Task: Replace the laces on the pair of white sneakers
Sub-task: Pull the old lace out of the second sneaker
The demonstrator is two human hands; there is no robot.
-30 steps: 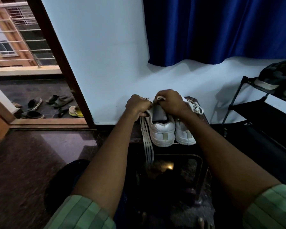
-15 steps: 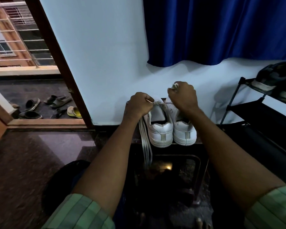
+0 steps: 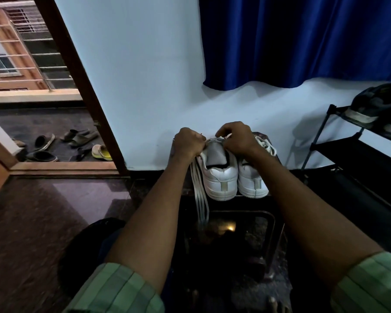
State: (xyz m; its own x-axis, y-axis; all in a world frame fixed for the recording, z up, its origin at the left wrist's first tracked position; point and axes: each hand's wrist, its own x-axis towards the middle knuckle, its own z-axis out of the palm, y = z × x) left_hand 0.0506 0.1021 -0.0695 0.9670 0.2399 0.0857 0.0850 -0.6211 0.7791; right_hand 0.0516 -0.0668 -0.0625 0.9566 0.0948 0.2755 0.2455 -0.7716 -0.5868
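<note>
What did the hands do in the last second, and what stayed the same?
The right hand rose from the left sneaker, drawing its lace up, then came back down close to the left hand. Both hands pinch that lace as before. The sneakers stayed side by side, and the loose laces hang beside the left sneaker as before.

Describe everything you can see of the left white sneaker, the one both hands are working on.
The left white sneaker stands on a dark stool, heel toward the camera, beside its mate. It looks like smooth white leather with a pale heel tab and grey lining. The left hand and right hand pinch lace over its tongue. Flat white lace strands hang down past its left side.
</note>
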